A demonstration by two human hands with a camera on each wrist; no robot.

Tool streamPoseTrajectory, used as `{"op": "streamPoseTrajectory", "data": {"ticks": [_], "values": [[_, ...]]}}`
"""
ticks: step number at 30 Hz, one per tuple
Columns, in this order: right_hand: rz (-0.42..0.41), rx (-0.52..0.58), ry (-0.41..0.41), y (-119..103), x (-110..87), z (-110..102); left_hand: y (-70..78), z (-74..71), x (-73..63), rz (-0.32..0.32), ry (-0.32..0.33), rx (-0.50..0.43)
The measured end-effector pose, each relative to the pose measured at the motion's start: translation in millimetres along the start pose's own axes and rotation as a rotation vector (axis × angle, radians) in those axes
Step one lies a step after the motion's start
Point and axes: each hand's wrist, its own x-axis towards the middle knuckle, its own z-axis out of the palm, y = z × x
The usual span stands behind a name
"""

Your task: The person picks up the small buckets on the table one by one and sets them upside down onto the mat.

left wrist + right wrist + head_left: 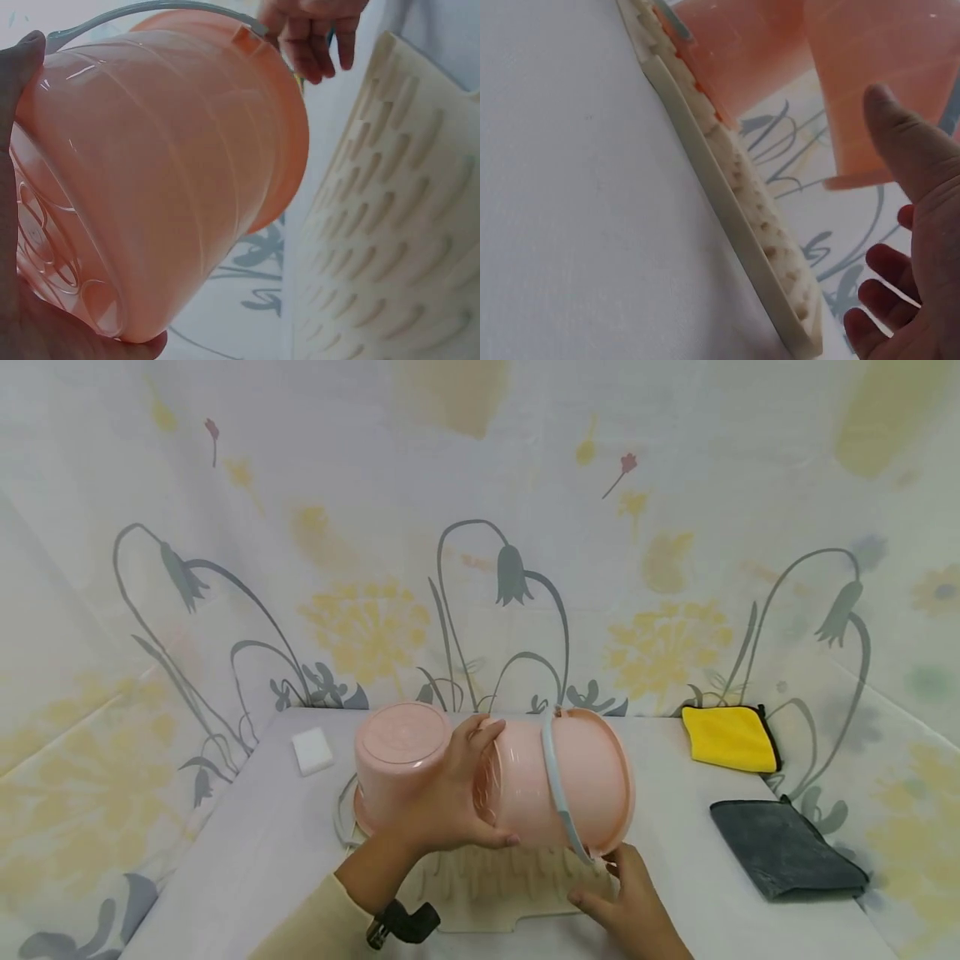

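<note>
A pink plastic bucket [525,785] is held tilted on its side above the table, its base toward the left and its rim toward the right. My left hand [438,797] grips it at the base end, thumb and fingers spread round the bottom edge. The bucket's grey-blue handle [553,768] lies across its side. By the lower rim, near the handle's end, is my right hand [630,902], its fingers loosely bent and the thumb apart; the right wrist view shows nothing held in it. Below the bucket lies a cream washboard [517,893] with raised ridges.
Another pink bucket [397,760] stands upside down at the left, partly behind my left hand. A white block [312,751] lies farther left. A yellow cloth [727,739] and a dark grey cloth [787,847] lie at the right, before a flower-patterned curtain [480,652].
</note>
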Motion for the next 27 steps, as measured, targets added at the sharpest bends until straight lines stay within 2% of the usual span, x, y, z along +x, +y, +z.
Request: {"op": "streamPoseTrajectory", "data": {"ticks": [4, 7, 11, 15, 19, 27], "values": [[-0.002, -0.203, -0.035, 8.2, 2.6, -8.6, 3.8, -12.9, 4.9, 0.018, -0.029, -0.041], [0.046, -0.281, -0.100, 15.7, 4.6, -14.2, 5.9, -24.3, 11.9, 0.025, -0.050, -0.031], [0.085, -0.285, -0.188, 25.5, 6.6, -16.2, 8.0, -39.9, 23.1, -0.010, -0.099, 0.006], [0.036, -0.284, -0.212, 33.0, 6.8, -15.6, 12.0, -50.0, 35.0, -0.035, -0.167, 0.062], [0.011, -0.301, -0.211, 37.3, 6.8, -14.2, 17.7, -54.8, 46.9, -0.010, -0.224, 0.124], [-0.008, -0.348, -0.192, 41.4, 4.8, -13.6, 21.5, -65.2, 71.3, 0.047, -0.344, 0.324]]}}
